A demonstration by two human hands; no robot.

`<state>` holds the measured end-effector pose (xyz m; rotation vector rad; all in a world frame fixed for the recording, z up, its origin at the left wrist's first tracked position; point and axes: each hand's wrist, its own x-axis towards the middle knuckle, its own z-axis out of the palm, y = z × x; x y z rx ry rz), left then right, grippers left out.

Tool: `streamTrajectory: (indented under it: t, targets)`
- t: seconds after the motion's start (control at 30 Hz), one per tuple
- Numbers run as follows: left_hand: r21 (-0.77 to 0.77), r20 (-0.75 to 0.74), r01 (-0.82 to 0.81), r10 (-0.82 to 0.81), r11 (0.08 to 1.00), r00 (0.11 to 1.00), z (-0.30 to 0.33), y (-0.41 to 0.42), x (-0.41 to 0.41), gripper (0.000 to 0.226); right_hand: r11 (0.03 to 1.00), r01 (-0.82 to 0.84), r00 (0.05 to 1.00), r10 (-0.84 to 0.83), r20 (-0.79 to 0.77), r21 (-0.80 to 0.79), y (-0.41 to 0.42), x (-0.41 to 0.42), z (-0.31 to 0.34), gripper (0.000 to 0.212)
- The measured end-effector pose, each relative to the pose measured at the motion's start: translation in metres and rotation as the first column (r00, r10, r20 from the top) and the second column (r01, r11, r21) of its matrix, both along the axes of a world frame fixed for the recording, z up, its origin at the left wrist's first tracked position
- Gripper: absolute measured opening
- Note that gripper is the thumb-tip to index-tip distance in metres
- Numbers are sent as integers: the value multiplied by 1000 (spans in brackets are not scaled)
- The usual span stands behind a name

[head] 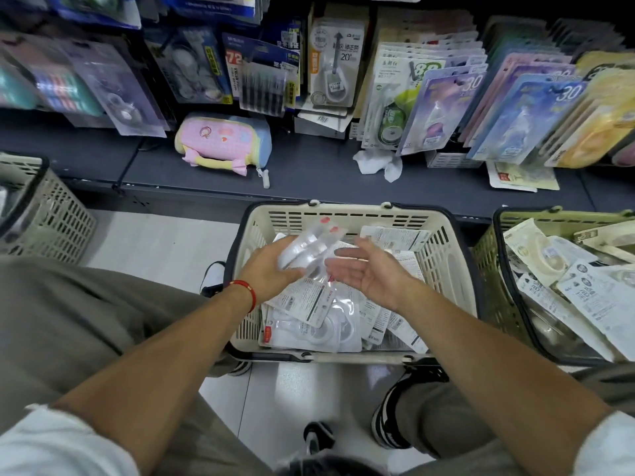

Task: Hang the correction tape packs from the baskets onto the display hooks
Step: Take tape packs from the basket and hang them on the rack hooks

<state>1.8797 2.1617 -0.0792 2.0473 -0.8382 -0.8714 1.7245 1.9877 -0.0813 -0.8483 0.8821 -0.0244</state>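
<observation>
My left hand [271,266] holds a small stack of clear correction tape packs [309,247] over the cream basket [443,242] on the floor. Its fingers curl around the lower end of the stack. My right hand [367,273] is beside the packs, palm turned inward and fingers straight, close to or just touching them. More packs [319,324] lie piled inside the basket. Above the dark shelf, hung packs fill the display hooks [443,94], with rows fanned out at the right.
A second green basket [488,269] full of packs [584,293] stands at the right, a grey basket [58,214] at the left. A pink pencil case [223,139] and crumpled paper [378,163] lie on the shelf [309,180]. My knees and shoes flank the cream basket.
</observation>
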Motion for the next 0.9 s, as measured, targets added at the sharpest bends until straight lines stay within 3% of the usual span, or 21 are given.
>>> streamTrajectory:
  t: [0.03,0.07,0.1,0.13,0.17,0.2,0.23,0.3,0.43,0.57,0.63,0.73,0.9]
  targets:
    - [3,-72,-51,51,999,996,0,2,2,50,955,-165,985,149,-82,-246,6,-2,-8,33]
    - [3,-118,-95,95,995,988,0,5,4,50,762,-381,925,310,-220,-524,13,-6,-19,32]
    - [8,-142,-139,139,990,980,1,8,7,50,439,-571,809,445,-384,-694,20,-9,-33,45]
    - [16,-163,-184,184,983,969,1,10,10,48,98,-675,662,518,-542,-731,28,-11,-49,64]
    - [27,-185,-223,224,974,957,0,13,13,45,-163,-707,524,532,-665,-688,35,-13,-60,81]
    - [38,-207,-256,258,966,944,0,15,16,42,-320,-699,439,514,-737,-639,42,-14,-69,92]
    - [47,-222,-283,286,958,932,0,16,18,39,-382,-680,419,499,-759,-626,45,-15,-74,96]
    - [59,-231,-320,324,946,917,1,20,23,40,-366,-643,456,522,-721,-672,42,-16,-76,83]
    - [26,-289,-362,354,932,890,5,20,29,39,-83,-548,663,564,-492,-833,18,-18,-46,40]
    - [17,-315,-333,321,943,893,10,15,31,39,-62,-327,841,436,-320,-943,-10,-2,-2,16]
    - [10,-341,-331,315,943,886,14,10,28,39,-36,-294,863,420,-282,-955,-21,6,20,12]
    - [0,-487,-306,267,952,831,18,4,20,39,145,-314,891,386,-239,-938,-29,14,37,8]
    - [-18,-750,-313,194,950,632,18,4,8,40,320,-150,984,140,-109,-935,-22,24,24,3]
